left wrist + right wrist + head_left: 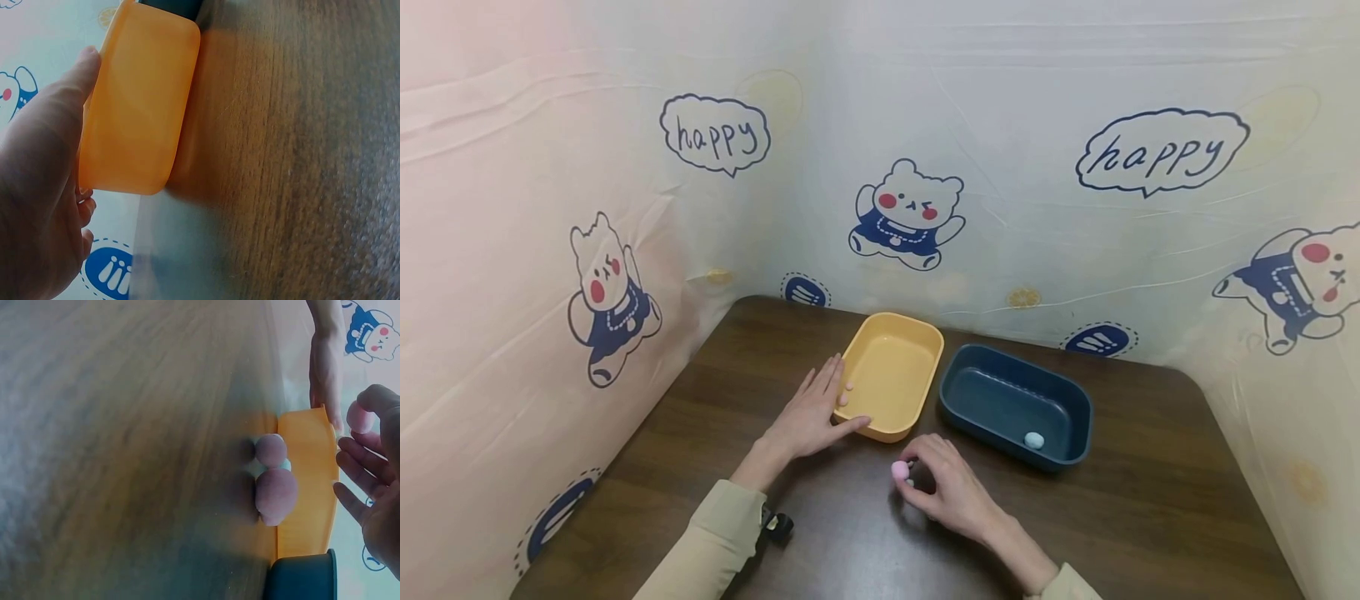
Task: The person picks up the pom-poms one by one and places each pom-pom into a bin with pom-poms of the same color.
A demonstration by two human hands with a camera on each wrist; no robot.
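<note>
My left hand (808, 417) lies against the left side of the yellow tray (887, 375). Its fingers stretch along the rim, with the thumb over the near edge. Thumb and tray wall also show in the left wrist view. Close in front of the tray, my right hand (951, 492) pinches a small pink ball (359, 417) between thumb and index finger, other fingers spread. Below it on the table, the right wrist view shows a pink ball (271, 450), a larger pink lump (276, 494) and a pale green piece (285, 465) partly hidden behind them.
To the right of the yellow tray stands a dark blue tray (1000, 387) holding a pale blue ball (1033, 440). Small pinkish lumps (843, 400) show inside the yellow tray by its left wall. A printed cloth (1000, 108) hangs around the brown table (1135, 500).
</note>
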